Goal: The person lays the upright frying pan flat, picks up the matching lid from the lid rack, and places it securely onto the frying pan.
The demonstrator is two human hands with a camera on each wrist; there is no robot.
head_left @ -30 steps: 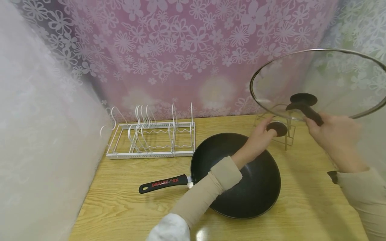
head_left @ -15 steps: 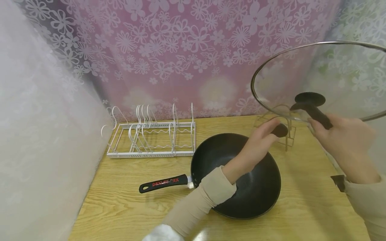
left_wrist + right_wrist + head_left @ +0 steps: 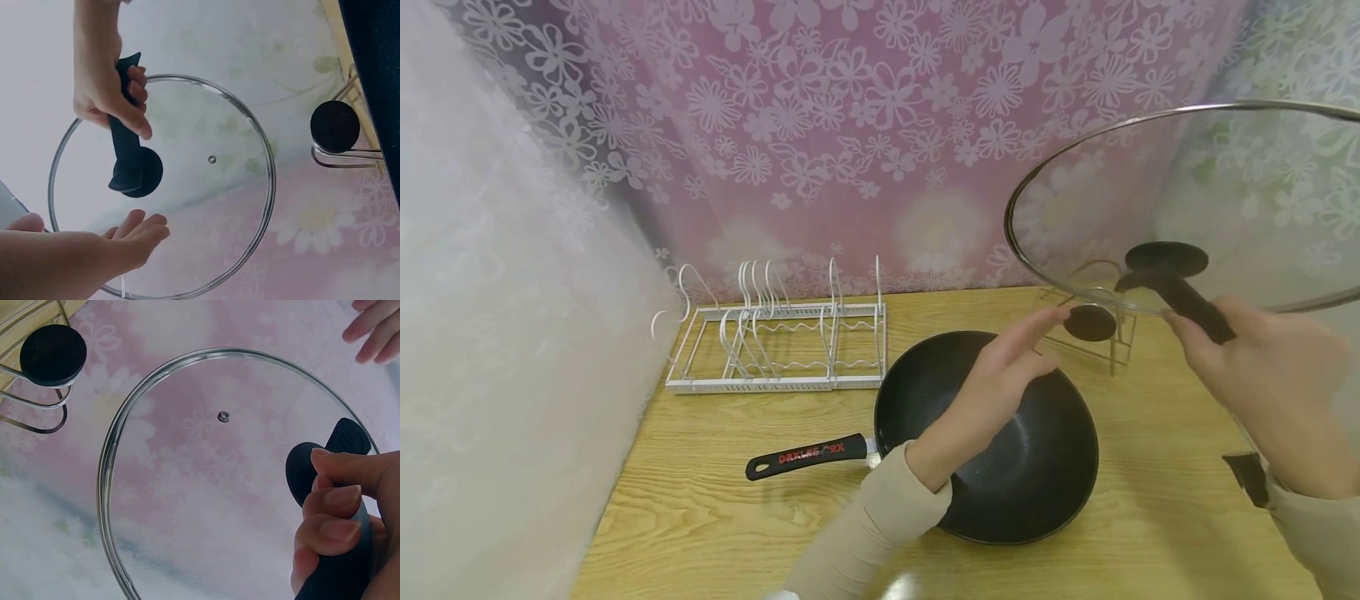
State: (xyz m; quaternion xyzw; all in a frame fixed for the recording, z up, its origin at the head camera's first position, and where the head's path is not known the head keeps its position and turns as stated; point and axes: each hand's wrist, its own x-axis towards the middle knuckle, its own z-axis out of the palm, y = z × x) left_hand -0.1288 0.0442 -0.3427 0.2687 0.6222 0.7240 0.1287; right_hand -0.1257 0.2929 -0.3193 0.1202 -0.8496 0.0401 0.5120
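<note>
Head view downward, wrist views close, lid (image 3: 194,187) shared

The wood-grain tabletop (image 3: 700,521) bears a white rack (image 3: 786,384), a black wok (image 3: 1041,450) and a metal wire stand (image 3: 1112,357).

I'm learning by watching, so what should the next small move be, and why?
Perhaps draw the left hand clear of the black pan: it holds nothing and, in the head view, crosses the uncovered pan, while the right hand holds the glass lid up by its handle.
</note>
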